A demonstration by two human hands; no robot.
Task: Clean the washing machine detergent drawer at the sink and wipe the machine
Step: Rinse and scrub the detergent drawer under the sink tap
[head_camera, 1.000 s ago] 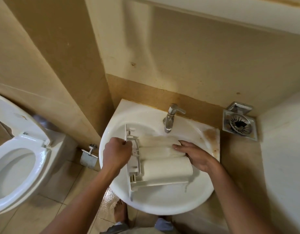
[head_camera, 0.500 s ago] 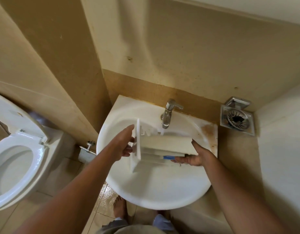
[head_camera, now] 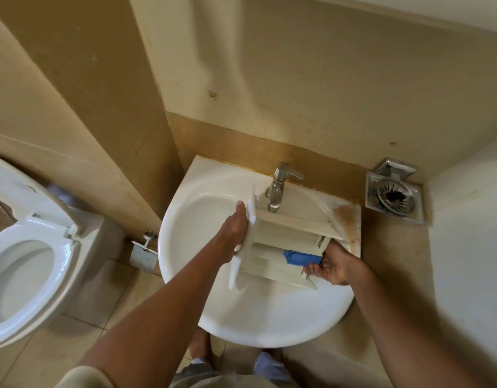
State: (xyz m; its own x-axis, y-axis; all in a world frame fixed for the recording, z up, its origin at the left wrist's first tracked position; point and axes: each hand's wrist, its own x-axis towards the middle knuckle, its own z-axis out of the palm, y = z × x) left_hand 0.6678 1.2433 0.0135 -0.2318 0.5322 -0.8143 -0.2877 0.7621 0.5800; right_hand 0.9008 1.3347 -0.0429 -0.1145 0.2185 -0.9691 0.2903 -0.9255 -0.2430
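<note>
A white detergent drawer (head_camera: pixel 281 239) is held over the white sink (head_camera: pixel 202 214), open side facing up toward me, under the chrome tap (head_camera: pixel 278 189). A blue insert (head_camera: pixel 302 259) sits in its near compartment at the right. My left hand (head_camera: pixel 236 231) holds the drawer's front panel at the left end, fingers along it. My right hand (head_camera: pixel 332 266) grips the drawer's back end from below, beside the blue insert. No water stream is clearly visible from the tap.
An open toilet (head_camera: pixel 26 264) stands at the left. A metal paper holder (head_camera: pixel 144 253) hangs on the wall between toilet and sink. A steel drain grate (head_camera: pixel 394 194) lies at the right of the sink. My feet show below the basin.
The drawer was lying underside up in the basin; both hands have lifted and turned it so its compartments and blue insert face up under the tap.
</note>
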